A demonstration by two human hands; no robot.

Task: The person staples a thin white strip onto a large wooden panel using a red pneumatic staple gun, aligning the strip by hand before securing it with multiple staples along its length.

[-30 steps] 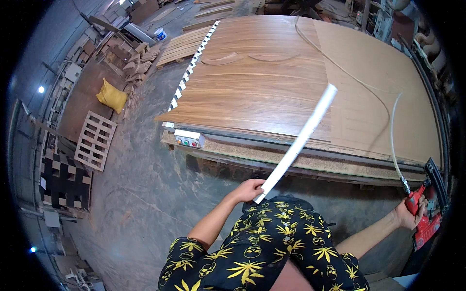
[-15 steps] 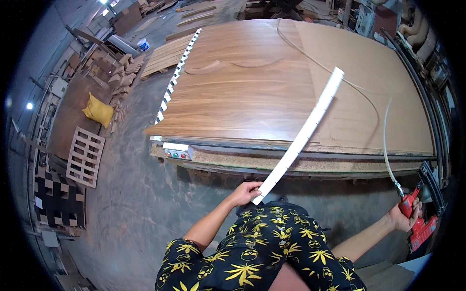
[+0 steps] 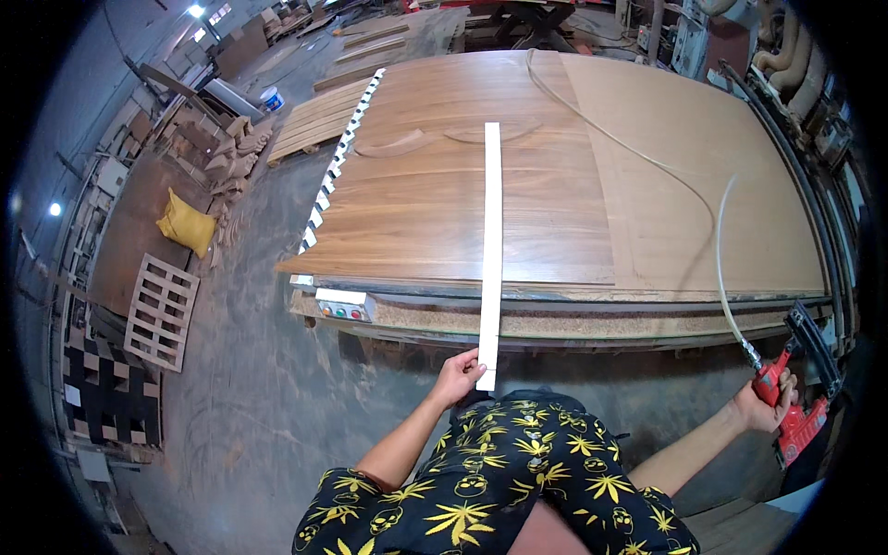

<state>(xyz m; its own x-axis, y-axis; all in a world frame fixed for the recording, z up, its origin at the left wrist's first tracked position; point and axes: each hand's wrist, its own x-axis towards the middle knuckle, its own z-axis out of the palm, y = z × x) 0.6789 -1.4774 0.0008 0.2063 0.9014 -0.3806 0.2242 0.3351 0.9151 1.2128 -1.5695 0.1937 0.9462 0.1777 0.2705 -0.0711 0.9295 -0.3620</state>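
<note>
My left hand (image 3: pixel 460 376) pinches the near end of a long white strip (image 3: pixel 491 250). The strip points away from me, over the front edge of a big bench, above a wood-grain board (image 3: pixel 416 213). At the far right my right hand (image 3: pixel 770 403) is wrapped round the handle of a red and black pneumatic nail gun (image 3: pixel 794 379). A pale air hose (image 3: pixel 728 277) runs up from the gun's fitting and on across the bench. Thin curved wooden pieces (image 3: pixel 393 143) lie on the board's far part.
A plain brown board (image 3: pixel 703 203) covers the bench's right side. On its front left edge sits a button box (image 3: pixel 344 304). White and dark blocks (image 3: pixel 330 171) line the left edge. A pallet (image 3: pixel 162 313) and yellow sack (image 3: pixel 188 223) stand at the left.
The white strip has swung left, from slanting right to pointing nearly straight away from me. My left hand still pinches it. The nail gun has shifted slightly left in my right hand.
</note>
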